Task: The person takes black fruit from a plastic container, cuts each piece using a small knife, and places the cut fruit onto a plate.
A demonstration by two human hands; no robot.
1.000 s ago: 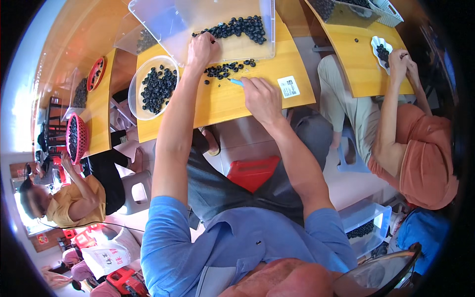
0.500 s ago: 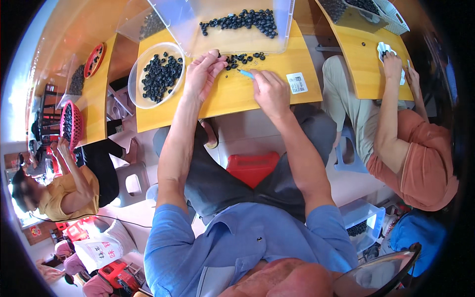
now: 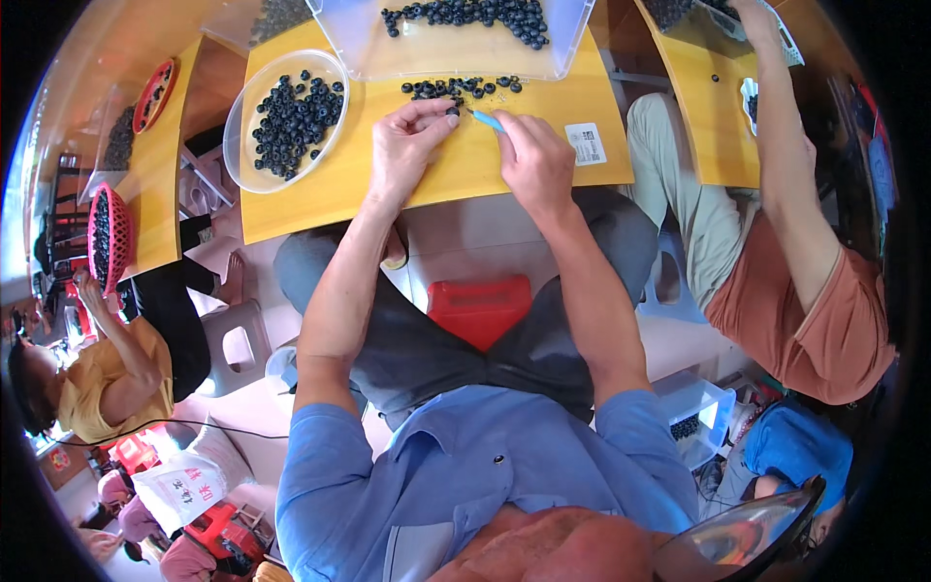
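My left hand [image 3: 407, 145] pinches a small, dark round bead-like piece [image 3: 452, 112] between thumb and fingers, just above the near edge of the loose pile. My right hand [image 3: 538, 160] grips a thin light-blue pen-like tool [image 3: 488, 120]. Its narrow dark tip points left, close to the piece; whether it touches cannot be made out. Beyond my fingers lie several loose dark pieces [image 3: 477, 89] on the yellow table [image 3: 456, 175]. Left of my left hand stands a round clear bowl [image 3: 233, 131] with many dark pieces, some showing pale holes.
A large clear tub [image 3: 436, 63] holding more pieces stands at the table's far side. A white printed label [image 3: 585, 144] lies right of my right hand. People work at tables on both sides; a pink basket [image 3: 110, 238] is at the left. Below is a red stool [image 3: 478, 308].
My left hand has come nearer to me and closer to the tool tip. The whole view has shifted slightly. The person on the right has stretched an arm toward the far containers.
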